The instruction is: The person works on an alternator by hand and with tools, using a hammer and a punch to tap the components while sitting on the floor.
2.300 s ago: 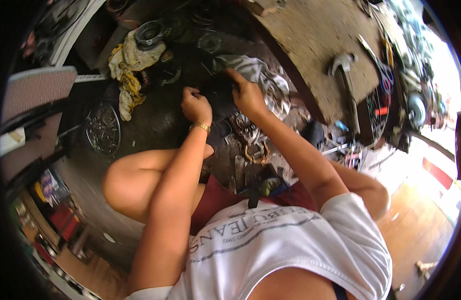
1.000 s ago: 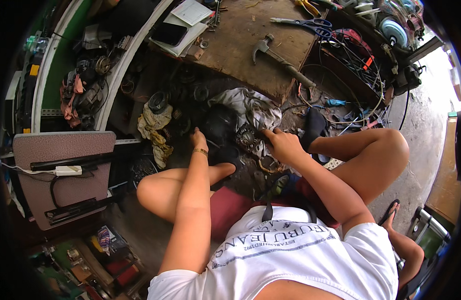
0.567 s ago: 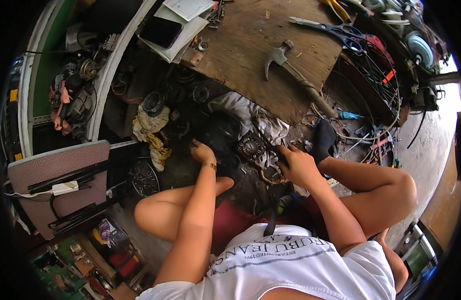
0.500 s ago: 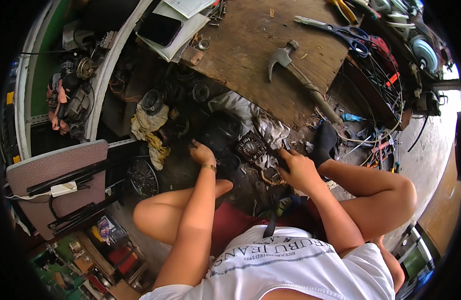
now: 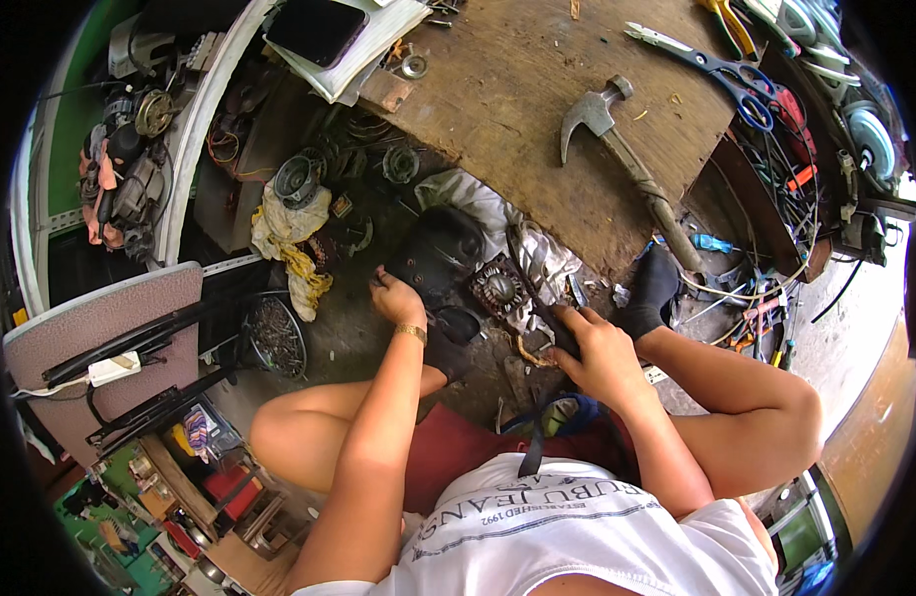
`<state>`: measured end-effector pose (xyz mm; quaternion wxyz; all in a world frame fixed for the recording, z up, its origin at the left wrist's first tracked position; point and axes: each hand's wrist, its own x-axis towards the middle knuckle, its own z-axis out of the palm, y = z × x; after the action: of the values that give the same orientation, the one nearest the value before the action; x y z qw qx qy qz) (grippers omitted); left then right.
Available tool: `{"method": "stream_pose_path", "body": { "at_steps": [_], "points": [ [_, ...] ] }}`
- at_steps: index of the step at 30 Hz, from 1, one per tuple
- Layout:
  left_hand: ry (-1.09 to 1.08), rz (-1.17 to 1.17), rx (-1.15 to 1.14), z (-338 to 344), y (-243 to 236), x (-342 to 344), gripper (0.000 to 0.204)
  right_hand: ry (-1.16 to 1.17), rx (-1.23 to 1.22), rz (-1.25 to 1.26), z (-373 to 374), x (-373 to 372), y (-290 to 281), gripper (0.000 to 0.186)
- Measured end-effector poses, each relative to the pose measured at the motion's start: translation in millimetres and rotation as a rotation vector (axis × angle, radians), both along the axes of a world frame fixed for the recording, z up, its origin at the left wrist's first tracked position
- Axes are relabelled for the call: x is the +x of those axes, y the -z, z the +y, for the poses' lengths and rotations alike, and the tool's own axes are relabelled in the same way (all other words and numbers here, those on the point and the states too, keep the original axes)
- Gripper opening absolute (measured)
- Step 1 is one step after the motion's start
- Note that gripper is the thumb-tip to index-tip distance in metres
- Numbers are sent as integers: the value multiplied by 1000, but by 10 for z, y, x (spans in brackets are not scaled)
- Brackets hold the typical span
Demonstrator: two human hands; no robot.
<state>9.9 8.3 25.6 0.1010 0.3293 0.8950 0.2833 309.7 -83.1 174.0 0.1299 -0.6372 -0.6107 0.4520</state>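
Observation:
My left hand [image 5: 396, 300] is closed at the near left side of a black rounded casing [image 5: 433, 253], its fingers curled on the edge; the fingertips are partly hidden. My right hand [image 5: 599, 350] wraps round a long dark bar-like tool [image 5: 523, 253], which slants away from me toward the cloth. Between the hands lies a motor core with wound coils [image 5: 499, 288], close to the casing and the tool. A crumpled pale cloth [image 5: 458, 199] is spread behind these parts, on the dirty floor.
A wooden board [image 5: 517, 89] stands ahead, bearing a claw hammer [image 5: 617, 139], blue-handled scissors [image 5: 726, 74] and a phone [image 5: 317, 30] on papers. Left are a bowl of small metal parts [image 5: 276, 336] and a yellowish rag [image 5: 304, 283]. Tangled cables and tools crowd the right.
The view has shifted slightly, so the board and its tools appear farther right. Both hands keep nearly the same places and holds.

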Motion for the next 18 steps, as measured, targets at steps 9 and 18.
{"method": "stream_pose_path", "body": {
  "at_steps": [9,18],
  "points": [
    [-25,-146,-43,24,-94,-6,49,24,233,-120,-63,-112,8,39],
    [490,-94,-24,742,-1175,-659,84,-138,535,-308,-10,-53,-459,29]
  ]
}}
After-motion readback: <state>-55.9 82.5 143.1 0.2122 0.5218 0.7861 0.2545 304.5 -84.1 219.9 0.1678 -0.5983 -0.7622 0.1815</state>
